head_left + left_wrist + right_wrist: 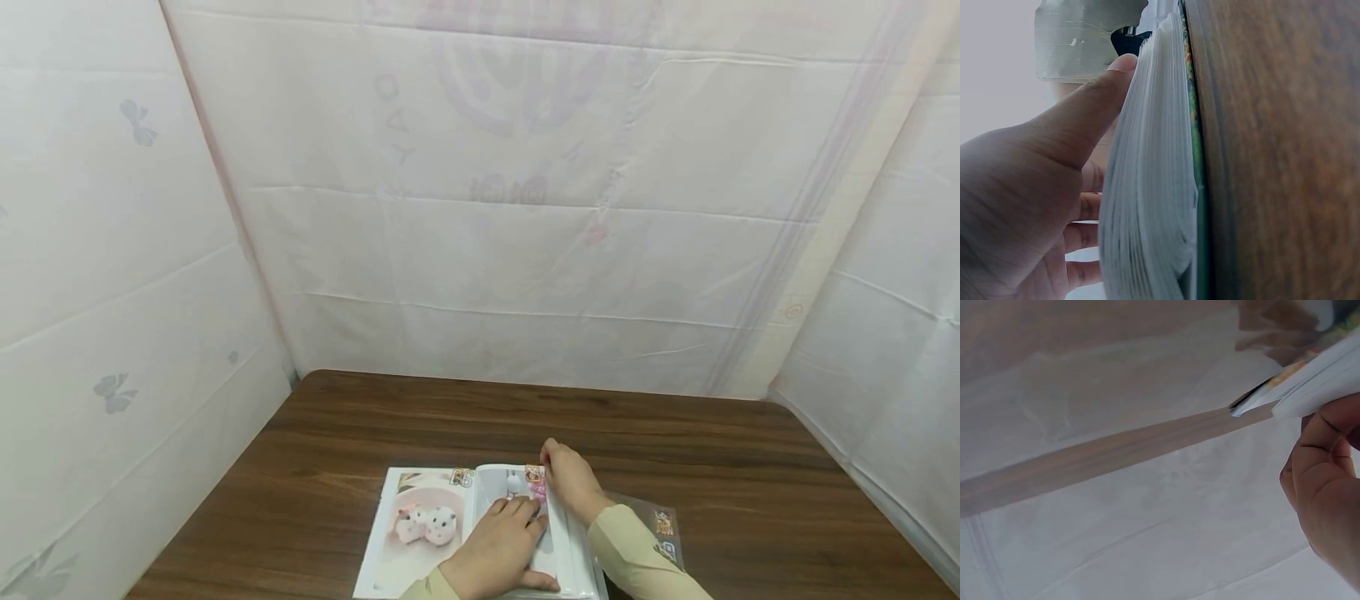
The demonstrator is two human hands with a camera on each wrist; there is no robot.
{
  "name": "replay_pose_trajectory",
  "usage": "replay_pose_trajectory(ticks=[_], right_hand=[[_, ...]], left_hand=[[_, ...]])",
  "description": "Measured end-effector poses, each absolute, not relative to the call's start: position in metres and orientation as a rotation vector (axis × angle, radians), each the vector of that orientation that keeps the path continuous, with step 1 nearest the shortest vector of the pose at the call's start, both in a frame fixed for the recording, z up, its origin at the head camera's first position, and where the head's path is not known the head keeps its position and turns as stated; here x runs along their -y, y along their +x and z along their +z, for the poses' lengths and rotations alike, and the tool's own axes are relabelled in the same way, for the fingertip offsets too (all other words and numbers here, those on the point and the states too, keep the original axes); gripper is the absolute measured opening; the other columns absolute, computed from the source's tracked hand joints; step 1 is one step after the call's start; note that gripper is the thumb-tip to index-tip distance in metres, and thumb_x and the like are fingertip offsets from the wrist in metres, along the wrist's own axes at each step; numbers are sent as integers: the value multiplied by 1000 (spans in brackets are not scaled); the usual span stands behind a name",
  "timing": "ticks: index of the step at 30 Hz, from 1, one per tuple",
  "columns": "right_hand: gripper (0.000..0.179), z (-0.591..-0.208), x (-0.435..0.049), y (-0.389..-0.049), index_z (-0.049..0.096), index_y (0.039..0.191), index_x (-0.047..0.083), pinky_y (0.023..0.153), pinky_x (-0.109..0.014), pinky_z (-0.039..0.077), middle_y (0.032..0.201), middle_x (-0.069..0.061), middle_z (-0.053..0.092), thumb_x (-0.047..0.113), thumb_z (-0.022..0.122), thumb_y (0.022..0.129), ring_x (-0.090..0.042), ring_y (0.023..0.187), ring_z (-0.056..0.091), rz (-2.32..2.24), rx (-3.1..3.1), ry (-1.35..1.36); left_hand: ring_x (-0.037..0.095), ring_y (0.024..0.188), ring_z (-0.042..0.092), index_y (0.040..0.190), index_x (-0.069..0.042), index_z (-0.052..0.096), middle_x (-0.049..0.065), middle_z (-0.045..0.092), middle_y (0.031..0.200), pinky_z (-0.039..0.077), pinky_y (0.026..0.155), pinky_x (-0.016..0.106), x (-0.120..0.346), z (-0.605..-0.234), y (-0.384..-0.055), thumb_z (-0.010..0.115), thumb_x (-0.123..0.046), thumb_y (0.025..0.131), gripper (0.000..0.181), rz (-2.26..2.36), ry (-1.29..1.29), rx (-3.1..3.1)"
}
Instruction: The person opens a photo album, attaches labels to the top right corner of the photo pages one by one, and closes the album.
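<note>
An open photo album [381, 546] lies near the front of the table, its left page showing a picture of two small pink-and-white animal figures [426, 525]. My left hand [501, 543] rests flat on the right-hand page, fingers spread over the picture there. In the left wrist view, its thumb lies along the near edge of the thick page stack [1147, 156], above a green cover. At the far right corner of that page, my right hand [573, 483] pinches the page edge with curled fingers. The right wrist view shows these fingers [1322, 450] right at the white page corner [1325, 384].
A clear plastic sleeve [667, 527] with printed stickers lies right of the album, partly under the right forearm. The dark wooden table [337, 433] extends beyond the album to pale cloth walls [480, 258] at the back and sides.
</note>
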State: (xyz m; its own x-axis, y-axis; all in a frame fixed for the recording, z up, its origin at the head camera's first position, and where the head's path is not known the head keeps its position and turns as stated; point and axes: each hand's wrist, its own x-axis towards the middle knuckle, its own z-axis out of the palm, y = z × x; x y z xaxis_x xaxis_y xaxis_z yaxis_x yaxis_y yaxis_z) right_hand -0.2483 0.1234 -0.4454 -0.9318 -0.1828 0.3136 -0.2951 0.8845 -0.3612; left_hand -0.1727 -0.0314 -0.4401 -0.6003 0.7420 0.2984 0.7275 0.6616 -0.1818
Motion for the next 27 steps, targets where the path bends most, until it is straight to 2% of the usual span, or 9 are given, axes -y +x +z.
replay_pose_trajectory(ticks=[5, 12, 20, 27], right_hand=[[14, -442, -125, -247, 53, 91, 7, 60, -31, 47, 79, -5, 59, 2, 59, 80, -16, 69, 57, 620, 2784, 391], [23, -433, -131, -236, 55, 105, 6, 67, -34, 51, 92, -7, 62, 12, 60, 83, -19, 81, 62, 673, 2875, 377], [29, -440, -145, -221, 55, 111, 11, 74, -35, 51, 104, -5, 60, 19, 60, 84, -19, 90, 59, 629, 2867, 459], [32, -442, -156, -207, 55, 115, 11, 87, -45, 47, 115, -11, 57, 23, 58, 86, -29, 108, 55, 615, 2868, 530]], left_hand=[[14, 109, 49, 116, -13, 59, -1, 55, 112, 43, 89, 31, 33, -441, -172, 45, -73, 70, 78, 69, -1151, 2536], [14, 107, 51, 114, -13, 60, -1, 56, 112, 44, 88, 31, 33, -442, -172, 45, -73, 70, 76, 71, -1153, 2507], [15, 109, 51, 115, -13, 60, 0, 56, 115, 44, 89, 32, 33, -443, -172, 44, -73, 71, 76, 74, -1156, 2525], [15, 111, 50, 116, -13, 59, 0, 55, 116, 43, 91, 33, 31, -442, -173, 44, -73, 71, 77, 69, -1152, 2547]])
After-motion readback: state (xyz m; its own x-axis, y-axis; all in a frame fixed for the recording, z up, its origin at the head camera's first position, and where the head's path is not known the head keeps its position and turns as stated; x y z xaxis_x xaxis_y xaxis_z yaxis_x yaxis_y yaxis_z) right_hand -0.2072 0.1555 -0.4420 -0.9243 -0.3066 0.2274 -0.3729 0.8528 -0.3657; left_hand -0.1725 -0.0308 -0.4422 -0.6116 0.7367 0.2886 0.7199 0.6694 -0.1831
